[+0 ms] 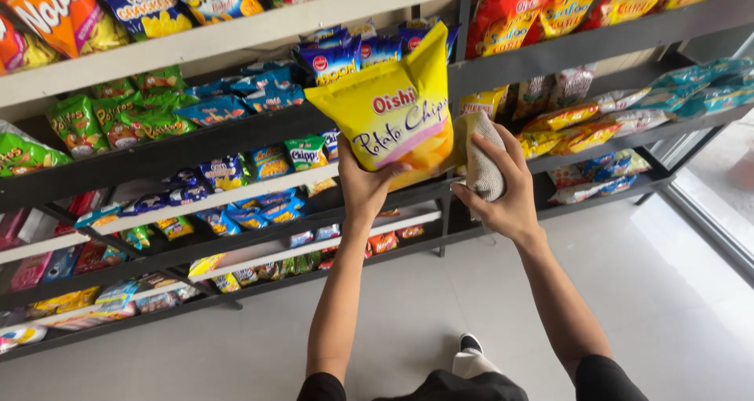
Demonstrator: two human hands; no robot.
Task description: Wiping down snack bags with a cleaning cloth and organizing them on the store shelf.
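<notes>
Wiping a yellow snack bag [397, 110] held up before the store shelves [236, 134].
The bag is gripped at its lower edge by the left hand [365, 185], fingers closed on it, in front of the middle shelf; a pale cloth [483, 161] is clutched in the right hand [506, 193] against the bag's right side. Judged from this, the bag is best kept steady and upright while the cloth is drawn lightly, so nothing is crushed.

Dark metal shelving [236, 138] with pale shelf boards runs across the view, its tiers packed with snack bags: green packs [118, 118] at upper left, blue packs [259, 83] in the middle, red and orange bags [534, 12] at upper right, and small blue and yellow packets [228, 173] on the lower tiers. Below lies a pale grey tiled floor [440, 307]. A black-and-white shoe [470, 343] rests on it near the bottom edge.
</notes>
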